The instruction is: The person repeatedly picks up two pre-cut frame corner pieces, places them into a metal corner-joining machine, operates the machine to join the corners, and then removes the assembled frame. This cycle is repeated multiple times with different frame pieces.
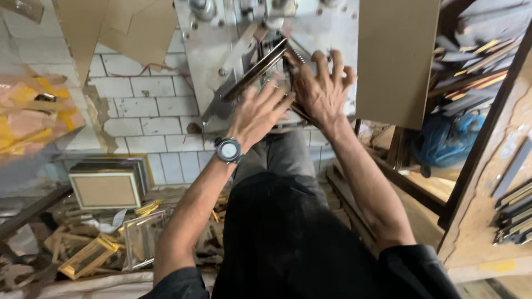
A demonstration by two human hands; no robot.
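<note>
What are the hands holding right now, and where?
Both hands, left and right, press dark frame strips at their corner joint on the metal machine.

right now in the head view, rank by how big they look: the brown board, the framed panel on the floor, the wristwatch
1. brown board, though it is nearer the camera
2. framed panel
3. wristwatch on the left hand

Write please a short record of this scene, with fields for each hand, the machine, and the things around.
Left hand: fingers spread, pressing on a dark frame moulding; wristwatch on the wrist.
Right hand: fingers spread, on a second moulding piece where the two meet in a corner.
Machine: grey metal plate with bolts, tilted guide.
Left floor: finished picture frames, gold offcuts.
Right: shelf of moulding sticks, blue bag.
</note>
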